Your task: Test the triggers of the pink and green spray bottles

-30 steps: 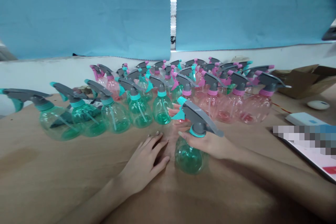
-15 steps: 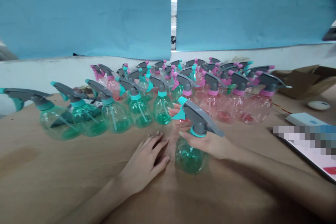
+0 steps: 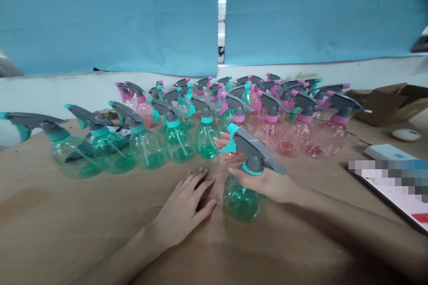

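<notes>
My right hand is around the neck of a clear green spray bottle with a grey and turquoise spray head. Its thumb lies across the front just below the turquoise collar, and some fingertips show behind the trigger. The bottle stands nearly upright, its nozzle pointing away to the left. Palm down on the wooden table, my left hand rests with fingers spread, holding nothing, to the left of that bottle. Beyond it stands a green spray bottle in the front row.
Several green spray bottles line the left, and pink ones the right, with more rows behind. Right of them are a cardboard box, a white mouse, a white box and a partly pixelated screen. Blue curtains hang behind.
</notes>
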The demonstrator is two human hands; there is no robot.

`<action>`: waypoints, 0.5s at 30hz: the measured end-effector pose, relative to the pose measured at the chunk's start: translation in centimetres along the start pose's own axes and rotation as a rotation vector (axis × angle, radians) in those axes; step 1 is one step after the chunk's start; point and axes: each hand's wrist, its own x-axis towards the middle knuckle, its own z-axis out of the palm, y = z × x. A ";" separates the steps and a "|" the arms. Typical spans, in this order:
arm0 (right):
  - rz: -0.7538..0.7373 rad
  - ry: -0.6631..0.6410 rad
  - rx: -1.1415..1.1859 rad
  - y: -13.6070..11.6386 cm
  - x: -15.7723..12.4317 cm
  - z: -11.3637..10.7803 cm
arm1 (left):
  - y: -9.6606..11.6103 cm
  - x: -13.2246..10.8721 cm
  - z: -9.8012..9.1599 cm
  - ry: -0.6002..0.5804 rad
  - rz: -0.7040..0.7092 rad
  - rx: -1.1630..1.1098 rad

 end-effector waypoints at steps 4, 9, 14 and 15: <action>-0.004 0.028 -0.032 -0.1 -0.1 0.0 | 0.0 0.0 0.0 -0.007 -0.006 -0.001; -0.027 0.046 -0.022 -0.8 0.1 0.0 | -0.1 -0.1 0.0 -0.012 -0.003 0.000; 0.002 0.046 -0.022 -1.0 0.1 -0.1 | 0.0 0.0 0.0 -0.025 -0.010 0.011; 0.008 0.047 -0.035 -1.0 0.1 -0.2 | 0.1 0.0 0.0 -0.028 -0.009 0.010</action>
